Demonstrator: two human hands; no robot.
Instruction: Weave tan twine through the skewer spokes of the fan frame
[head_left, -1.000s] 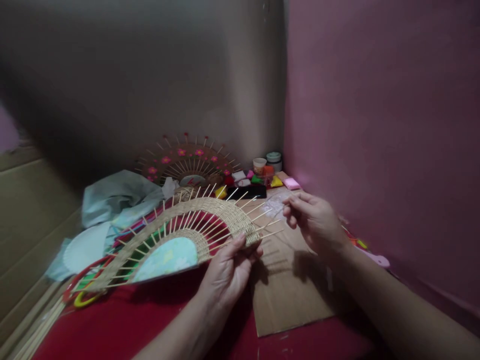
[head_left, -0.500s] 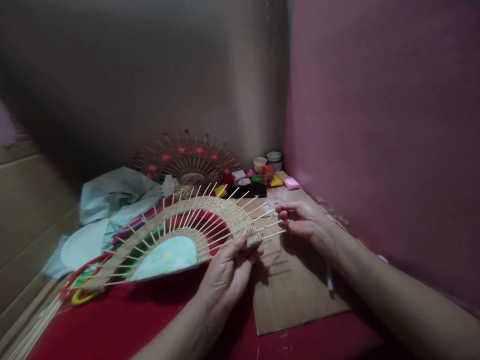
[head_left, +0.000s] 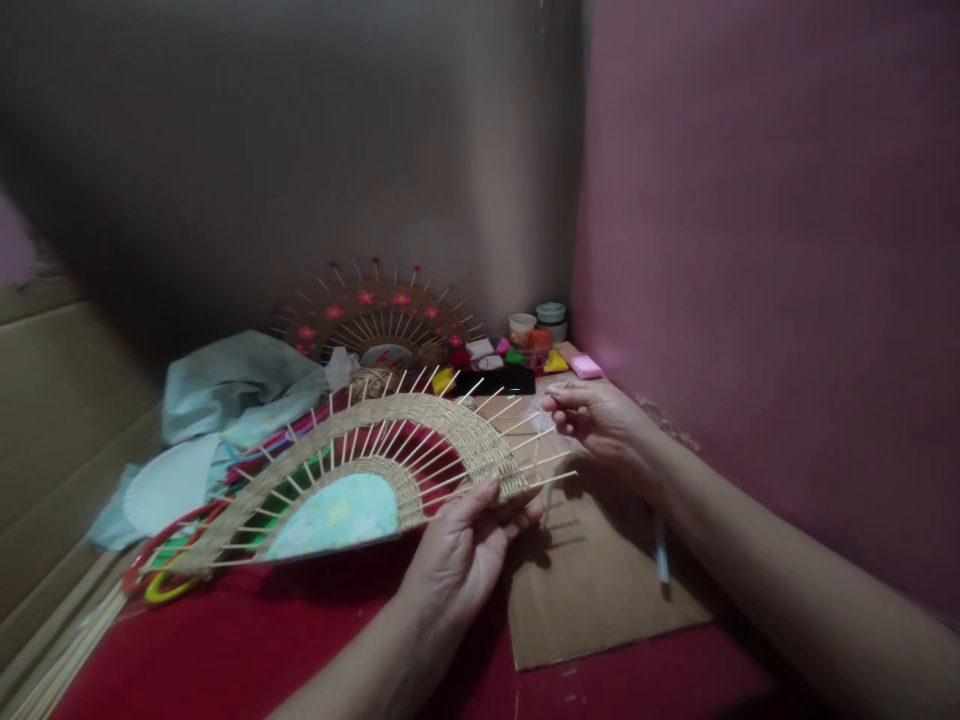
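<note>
A half-round woven fan [head_left: 397,410] with thin wooden sticks standing out from its rim is tilted above the table. At its centre is a pale blue, cloud-patterned half disc [head_left: 337,515]. My left hand [head_left: 461,540] grips the fan's right lower end, thumb on top and fingers beneath. Just beyond the stick tips on that side, my right hand [head_left: 592,415] is closed in a pinch. A thin strand of twine [head_left: 536,440] seems to run between the pinch and the woven band; its end is hidden by the fingers.
Behind stands a finished fan [head_left: 367,300] with pink flowers. Near it lie a ball of twine [head_left: 375,380], a black phone-like object [head_left: 495,382], colourful clay packets [head_left: 555,362] and cups. Cardboard [head_left: 607,610] covers the right of the red table; scissors [head_left: 161,590] lie left.
My right hand has moved slightly up and away from the lower sticks, still pinched. My left hand keeps hold of the fan, its fingers shifted a little right under the edge.
</note>
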